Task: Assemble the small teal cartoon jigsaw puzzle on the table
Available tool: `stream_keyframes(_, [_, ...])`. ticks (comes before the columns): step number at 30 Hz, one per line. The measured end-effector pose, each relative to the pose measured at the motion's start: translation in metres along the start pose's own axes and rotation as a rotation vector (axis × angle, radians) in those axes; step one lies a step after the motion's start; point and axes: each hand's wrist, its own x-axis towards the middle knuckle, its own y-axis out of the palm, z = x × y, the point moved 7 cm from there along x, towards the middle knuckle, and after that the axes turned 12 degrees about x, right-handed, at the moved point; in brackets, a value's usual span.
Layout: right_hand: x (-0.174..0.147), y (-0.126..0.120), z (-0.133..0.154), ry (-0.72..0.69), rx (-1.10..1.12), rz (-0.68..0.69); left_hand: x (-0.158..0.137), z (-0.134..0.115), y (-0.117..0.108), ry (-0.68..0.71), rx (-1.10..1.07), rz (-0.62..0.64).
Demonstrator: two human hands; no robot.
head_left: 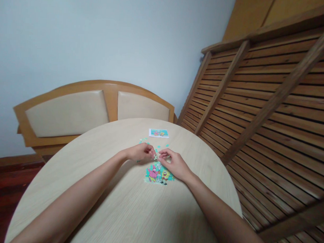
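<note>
Left hand [142, 152] pinches 1 jigsaw piece [155, 157] just beyond part-built SpongeBob puzzle [158, 176], well in from surface's [116, 214] far edge. Right hand [176, 166]: grip unclear. Risk: its low heel brushing the puzzle could shift joined pieces.

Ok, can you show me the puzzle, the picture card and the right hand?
Puzzle [159, 175]: head view, middle of the joined part.
Picture card [158, 133]: head view, middle of its printed side.
Right hand [176, 165]: head view, back of it.
</note>
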Motion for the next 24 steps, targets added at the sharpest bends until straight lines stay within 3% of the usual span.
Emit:
stream_keyframes(5, [0.002,-0.001,-0.002,0.037,0.113,0.009,0.002,-0.017,0.011,0.026,-0.067,0.008])
stream_keyframes(10, [-0.002,-0.010,-0.007,0.152,0.144,0.156,0.000,-0.030,0.018,0.066,-0.065,0.010])
stream_keyframes(17, [-0.018,-0.015,-0.014,0.377,0.143,0.443,-0.004,-0.046,0.036,0.253,0.174,0.157])
stream_keyframes(20, [-0.025,-0.011,-0.013,0.430,0.107,0.535,-0.005,-0.054,0.041,0.374,0.314,0.154])
stream_keyframes(24, [-0.030,-0.007,-0.014,0.472,0.072,0.577,-0.005,-0.052,0.046,0.356,0.458,0.138])
